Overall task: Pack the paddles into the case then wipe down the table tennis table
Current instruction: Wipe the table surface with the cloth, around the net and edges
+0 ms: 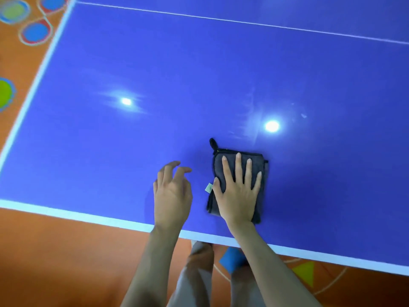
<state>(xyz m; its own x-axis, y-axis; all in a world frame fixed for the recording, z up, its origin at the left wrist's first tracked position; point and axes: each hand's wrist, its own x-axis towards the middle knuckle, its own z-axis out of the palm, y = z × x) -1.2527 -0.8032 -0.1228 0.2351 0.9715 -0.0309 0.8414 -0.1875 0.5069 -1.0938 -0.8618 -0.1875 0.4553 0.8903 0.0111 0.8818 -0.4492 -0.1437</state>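
A folded dark grey cloth (pixel 261 160) with a small black loop at its far left corner lies flat on the blue table tennis table (pixel 155 74), near the table's front edge. My right hand (pixel 238 191) presses flat on the cloth with straight, spread fingers. To the left of the cloth, my left hand (pixel 172 191) is over the table surface with its fingers loosely curled, and it holds nothing. No paddles or case are in view.
The table's white front edge line (pixel 88 218) runs below my hands and its left edge line (pixel 37 80) runs up the left. A white centre line (pixel 243 22) crosses far off. Orange floor (pixel 55 262) with coloured shapes surrounds the table.
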